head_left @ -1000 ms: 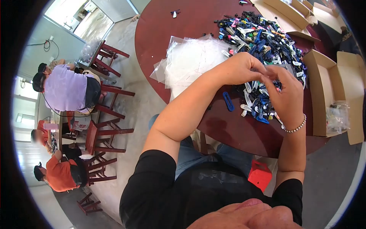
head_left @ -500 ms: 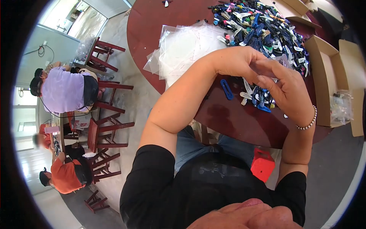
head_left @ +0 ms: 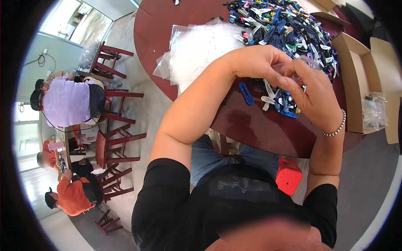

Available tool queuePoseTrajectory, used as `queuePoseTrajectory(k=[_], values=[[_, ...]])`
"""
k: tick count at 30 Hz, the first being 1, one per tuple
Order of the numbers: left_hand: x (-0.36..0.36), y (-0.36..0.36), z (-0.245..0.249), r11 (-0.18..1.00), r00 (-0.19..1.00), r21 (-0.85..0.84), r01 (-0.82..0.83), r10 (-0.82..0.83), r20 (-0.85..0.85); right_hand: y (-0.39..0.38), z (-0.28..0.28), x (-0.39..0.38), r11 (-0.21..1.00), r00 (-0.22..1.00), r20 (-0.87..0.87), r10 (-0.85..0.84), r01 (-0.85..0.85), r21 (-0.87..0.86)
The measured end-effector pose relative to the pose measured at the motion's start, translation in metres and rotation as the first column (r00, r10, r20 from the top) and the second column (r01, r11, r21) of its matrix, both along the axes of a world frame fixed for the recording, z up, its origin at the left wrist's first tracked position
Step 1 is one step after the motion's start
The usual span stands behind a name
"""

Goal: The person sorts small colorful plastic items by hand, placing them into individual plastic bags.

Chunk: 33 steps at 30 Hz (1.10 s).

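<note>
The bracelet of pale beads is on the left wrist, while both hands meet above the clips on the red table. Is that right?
Not quite. The head view shows the bracelet on the right wrist, not the left. The rest holds: left hand and right hand meet above the clips on the red table.

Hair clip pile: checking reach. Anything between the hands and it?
Nothing visible does. The left hand and right hand meet above the near edge of the hair clip pile; clear bags lie to its left.
</note>
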<state>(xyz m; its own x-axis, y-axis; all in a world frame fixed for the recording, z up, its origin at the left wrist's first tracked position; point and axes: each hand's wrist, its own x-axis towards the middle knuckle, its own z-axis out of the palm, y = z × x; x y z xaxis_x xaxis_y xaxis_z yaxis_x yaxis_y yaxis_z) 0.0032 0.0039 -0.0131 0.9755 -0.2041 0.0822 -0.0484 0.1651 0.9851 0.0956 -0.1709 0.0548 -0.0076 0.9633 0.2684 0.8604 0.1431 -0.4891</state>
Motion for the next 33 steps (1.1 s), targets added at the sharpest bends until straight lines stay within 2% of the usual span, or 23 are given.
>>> queuePoseTrajectory(k=[3,6,8,9,11,12,13,15,17,18,20,21,23,27,31,33], values=[[0.001,-0.002,0.001,0.997,0.997,-0.020,-0.076,0.076,0.022,0.003,-0.003,-0.004,0.999,0.998,-0.064,-0.024,0.027,0.041],[-0.001,0.002,0.005,0.991,0.991,0.052,-0.127,0.125,0.047,0.007,-0.003,-0.007,0.990,0.995,-0.096,-0.011,0.024,0.137],[-0.004,0.003,0.012,0.967,0.967,0.000,-0.255,0.255,0.024,0.009,0.000,-0.012,0.914,0.958,-0.270,-0.092,0.189,0.359],[-0.006,0.005,0.016,0.965,0.964,-0.002,-0.263,0.263,0.026,0.010,-0.002,-0.011,0.915,0.960,-0.268,-0.085,0.181,0.359],[-0.009,0.013,0.021,0.900,0.904,0.080,-0.428,0.427,0.031,0.009,-0.010,-0.003,0.782,0.897,-0.408,-0.173,0.376,0.496],[-0.008,0.016,0.020,0.878,0.878,0.008,-0.478,0.477,0.042,0.007,-0.012,0.002,0.829,0.913,-0.361,-0.189,0.345,0.439],[-0.008,0.017,0.018,0.873,0.872,0.007,-0.488,0.487,0.045,0.010,-0.013,0.000,0.833,0.916,-0.358,-0.178,0.334,0.441],[-0.008,0.019,0.017,0.788,0.788,-0.052,-0.613,0.615,0.021,0.018,-0.022,-0.004,0.972,0.985,-0.145,-0.092,0.120,0.200],[-0.009,0.018,0.019,0.771,0.771,-0.044,-0.635,0.636,0.017,0.029,-0.041,-0.009,0.975,0.995,0.096,0.015,-0.036,0.219],[-0.008,0.018,0.018,0.770,0.769,-0.023,-0.638,0.638,0.023,0.031,-0.047,-0.012,0.975,0.995,0.103,0.018,-0.041,0.220],[-0.006,0.019,0.016,0.775,0.775,-0.027,-0.632,0.632,0.003,0.034,-0.055,-0.019,0.992,0.963,0.268,0.029,-0.062,0.114],[-0.006,0.019,0.016,0.771,0.771,-0.030,-0.636,0.636,0.008,0.035,-0.056,-0.022,0.991,0.962,0.273,0.034,-0.068,0.114],[-0.005,0.018,0.015,0.773,0.773,-0.007,-0.634,0.634,-0.005,0.037,-0.059,-0.027,0.999,0.902,0.432,0.000,-0.019,0.041],[-0.004,0.018,0.013,0.787,0.788,-0.020,-0.616,0.616,0.004,0.039,-0.060,-0.037,0.998,0.861,0.504,-0.059,0.041,0.048],[-0.005,0.017,0.015,0.795,0.796,-0.031,-0.605,0.605,-0.025,0.044,-0.071,-0.029,0.995,0.864,0.497,-0.083,0.048,0.083],[-0.005,0.016,0.015,0.791,0.792,-0.030,-0.611,0.610,-0.027,0.044,-0.073,-0.024,0.991,0.917,0.391,-0.080,0.031,0.129]])
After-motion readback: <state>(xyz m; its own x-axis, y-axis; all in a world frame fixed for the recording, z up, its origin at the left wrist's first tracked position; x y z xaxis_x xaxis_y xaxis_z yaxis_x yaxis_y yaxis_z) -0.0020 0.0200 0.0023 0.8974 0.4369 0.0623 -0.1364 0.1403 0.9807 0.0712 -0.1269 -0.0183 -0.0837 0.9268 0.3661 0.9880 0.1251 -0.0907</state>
